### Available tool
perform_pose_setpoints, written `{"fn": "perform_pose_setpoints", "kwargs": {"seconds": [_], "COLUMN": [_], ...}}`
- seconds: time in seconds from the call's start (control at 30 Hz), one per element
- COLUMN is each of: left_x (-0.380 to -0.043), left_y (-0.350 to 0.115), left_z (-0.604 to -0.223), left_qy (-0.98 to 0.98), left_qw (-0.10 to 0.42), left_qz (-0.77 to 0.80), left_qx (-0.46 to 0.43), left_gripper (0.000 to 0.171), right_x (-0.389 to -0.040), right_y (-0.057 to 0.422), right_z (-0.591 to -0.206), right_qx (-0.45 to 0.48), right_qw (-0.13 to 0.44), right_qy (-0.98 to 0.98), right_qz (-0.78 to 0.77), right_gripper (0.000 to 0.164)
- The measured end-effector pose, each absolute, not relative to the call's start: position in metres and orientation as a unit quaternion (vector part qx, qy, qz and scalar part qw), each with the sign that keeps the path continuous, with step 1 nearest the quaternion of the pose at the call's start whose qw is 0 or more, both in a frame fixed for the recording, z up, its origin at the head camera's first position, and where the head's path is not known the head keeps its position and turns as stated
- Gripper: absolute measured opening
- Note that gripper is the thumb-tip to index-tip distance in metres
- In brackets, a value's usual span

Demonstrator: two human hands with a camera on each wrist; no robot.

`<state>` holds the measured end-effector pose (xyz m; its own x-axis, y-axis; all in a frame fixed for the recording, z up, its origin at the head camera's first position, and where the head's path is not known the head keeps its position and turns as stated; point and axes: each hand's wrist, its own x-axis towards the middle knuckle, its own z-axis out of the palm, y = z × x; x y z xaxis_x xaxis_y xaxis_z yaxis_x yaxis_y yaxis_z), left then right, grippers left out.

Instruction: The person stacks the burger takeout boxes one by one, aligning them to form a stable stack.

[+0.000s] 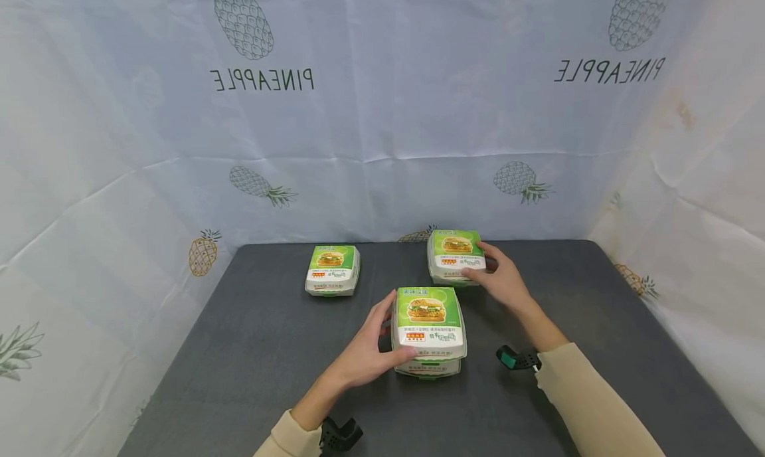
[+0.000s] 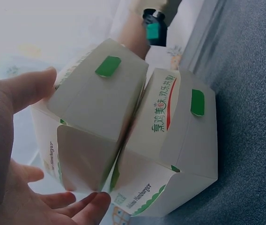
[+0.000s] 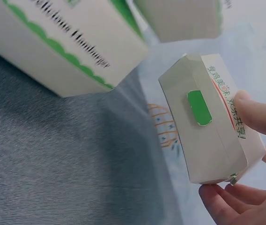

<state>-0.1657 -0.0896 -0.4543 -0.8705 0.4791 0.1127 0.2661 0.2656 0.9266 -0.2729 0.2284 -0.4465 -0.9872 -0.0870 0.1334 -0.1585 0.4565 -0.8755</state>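
Note:
Two white and green cardboard hamburger boxes are stacked mid-table, the upper box [image 1: 429, 317] covering most of the lower box [image 1: 429, 367]. My left hand [image 1: 366, 352] holds the upper one, thumb on its near side and fingers at its left. In the left wrist view, a narrow wedge-shaped gap shows between the upper box [image 2: 95, 89] and lower box [image 2: 170, 145]. Behind the stack to the right, my right hand [image 1: 507, 281] grips another hamburger box [image 1: 457, 252] by its right side. Whether that box touches the table cannot be told.
Another hamburger box [image 1: 332, 270] stands at the back left of the dark grey table [image 1: 251, 351]. White cloth [image 1: 382, 111] printed with pineapples hangs behind the table's back edge and along both sides. Each wrist wears a black band.

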Motion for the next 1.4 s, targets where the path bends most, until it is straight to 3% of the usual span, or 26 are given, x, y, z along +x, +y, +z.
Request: {"fn": "perform_pose_setpoints", "kwargs": {"seconds": [0.83, 1.4], "left_x": [-0.165, -0.166], "left_y": [-0.089, -0.089], "left_z": [-0.455, -0.456], "left_qy": [0.792, 0.791], "left_qw": [0.098, 0.089], "left_qz": [0.554, 0.554], "left_qx": [0.238, 0.242], "left_gripper": [0.099, 0.1], "right_x": [-0.238, -0.208], "right_y": [0.232, 0.23], "right_z": [-0.381, -0.363], "right_qx": [0.102, 0.14], "right_qw": [0.053, 0.063], "right_qy": [-0.829, -0.824], "right_qz": [0.548, 0.546], "right_gripper": [0.086, 0.08]}}
